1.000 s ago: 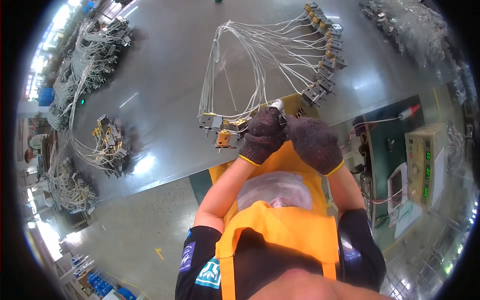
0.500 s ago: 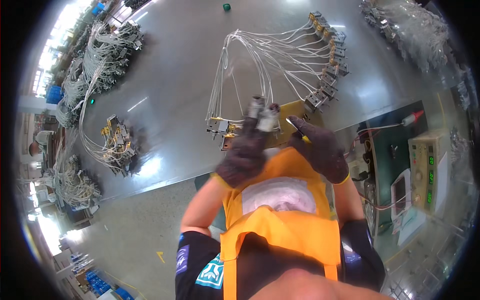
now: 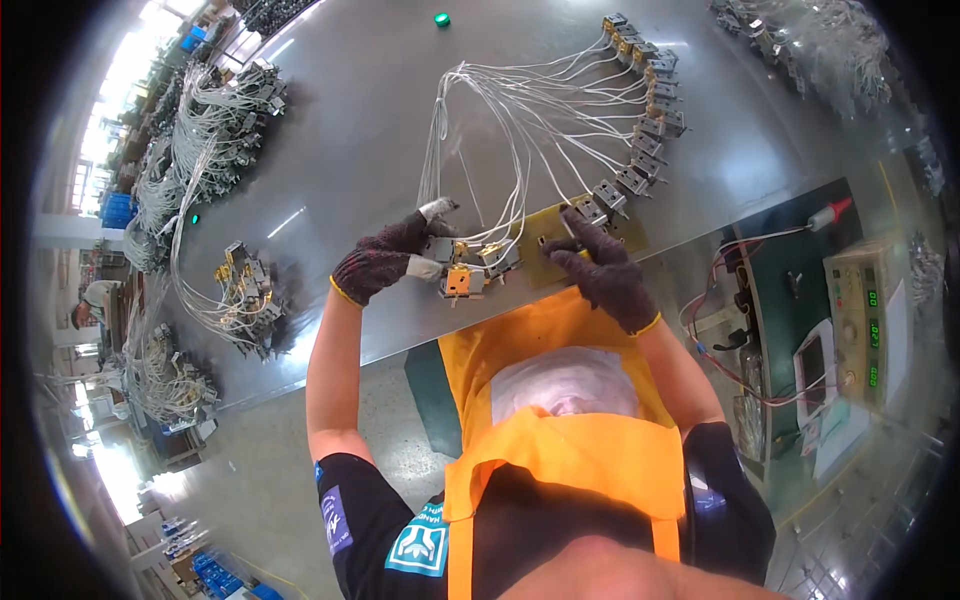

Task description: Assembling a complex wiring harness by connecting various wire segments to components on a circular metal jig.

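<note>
My left hand (image 3: pixel 388 260), in dark, pale-tipped ribbed knit, parts its fingers around boxy silver-and-brass metal blocks (image 3: pixel 459 281) on the smooth grey metal table (image 3: pixel 350 130) — contact unclear. My similarly gloved right hand (image 3: pixel 602 272) grips a slim, yellow-marked tool (image 3: pixel 584 254) above a flat brass-coloured plate (image 3: pixel 541 268).

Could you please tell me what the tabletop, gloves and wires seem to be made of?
Tabletop: probably metal, smooth and grey, reflecting bright lights. Gloves: likely knitted yarn, dark and matt, with a slightly textured surface. Wires: perhaps plastic-sheathed, whitish, bending in smooth curves.
</note>
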Motion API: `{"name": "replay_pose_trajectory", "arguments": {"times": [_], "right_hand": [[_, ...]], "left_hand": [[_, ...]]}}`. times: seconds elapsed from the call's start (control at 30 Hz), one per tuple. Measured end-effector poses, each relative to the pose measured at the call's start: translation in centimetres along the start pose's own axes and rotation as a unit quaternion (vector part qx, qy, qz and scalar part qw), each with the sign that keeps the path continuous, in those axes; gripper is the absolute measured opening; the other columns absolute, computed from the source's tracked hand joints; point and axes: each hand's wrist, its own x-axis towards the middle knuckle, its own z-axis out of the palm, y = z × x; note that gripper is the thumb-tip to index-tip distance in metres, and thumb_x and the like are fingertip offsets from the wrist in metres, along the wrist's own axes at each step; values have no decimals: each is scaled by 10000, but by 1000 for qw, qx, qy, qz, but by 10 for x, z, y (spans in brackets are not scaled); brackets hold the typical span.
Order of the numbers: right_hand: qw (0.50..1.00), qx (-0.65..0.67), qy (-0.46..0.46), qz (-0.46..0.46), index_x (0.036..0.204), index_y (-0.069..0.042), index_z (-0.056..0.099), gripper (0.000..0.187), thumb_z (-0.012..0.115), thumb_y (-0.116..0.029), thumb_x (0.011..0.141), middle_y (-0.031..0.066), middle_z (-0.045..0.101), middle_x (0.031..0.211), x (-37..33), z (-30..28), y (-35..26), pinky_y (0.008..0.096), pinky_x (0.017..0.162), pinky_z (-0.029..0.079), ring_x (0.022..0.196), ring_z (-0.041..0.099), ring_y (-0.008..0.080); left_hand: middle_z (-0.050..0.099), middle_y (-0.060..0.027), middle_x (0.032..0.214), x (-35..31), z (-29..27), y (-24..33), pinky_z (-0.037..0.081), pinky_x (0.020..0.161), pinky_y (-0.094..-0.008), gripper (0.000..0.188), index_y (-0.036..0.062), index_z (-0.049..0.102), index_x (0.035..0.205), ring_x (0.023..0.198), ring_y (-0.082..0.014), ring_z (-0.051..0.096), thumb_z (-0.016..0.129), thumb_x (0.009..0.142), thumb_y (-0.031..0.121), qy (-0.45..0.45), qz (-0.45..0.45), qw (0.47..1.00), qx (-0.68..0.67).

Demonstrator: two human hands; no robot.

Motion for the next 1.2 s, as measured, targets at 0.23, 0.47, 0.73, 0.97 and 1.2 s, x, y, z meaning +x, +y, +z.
{"name": "replay_pose_trajectory", "arguments": {"times": [0.23,0.47,0.73,0.97,1.2], "right_hand": [[985,90,-82,126,1416,-35,449,594,675,-200,891,39,709,1053,0,-9,-25,216,420,421,520,499,37],[982,141,-55,115,1327,-44,556,432,634,-182,925,8,678,900,-9,-10,-16,203,389,343,477,443,32],[995,40,-53,73,1296,-75,591,387,638,-176,925,-9,669,923,0,-24,-12,211,430,386,548,481,29],[987,-93,-3,-134,1315,-129,595,415,640,-179,905,-10,661,974,17,-48,18,219,514,450,656,526,37],[992,-121,-17,-5,1302,-103,601,432,635,-206,884,53,688,1013,35,-66,5,279,813,492,882,593,119]], "left_hand": [[578,-186,1154,-4,101,43,478,885,-415,645,45,458,1384,995,-362,560,623,762,-8,232,223,838,441],[531,-167,1262,53,194,-18,432,1003,-421,733,21,404,1397,1163,-301,540,771,766,85,276,210,916,-203],[497,-116,1335,68,148,-55,415,1026,-375,731,36,360,1422,1235,-232,490,744,801,64,262,297,910,-122],[583,-130,1244,59,160,-34,479,957,-390,541,6,520,1296,1114,-231,586,742,821,139,186,262,900,295],[579,-54,1241,85,154,-59,507,884,-317,561,19,470,1380,1029,-143,584,689,865,41,226,209,940,-147]]}}
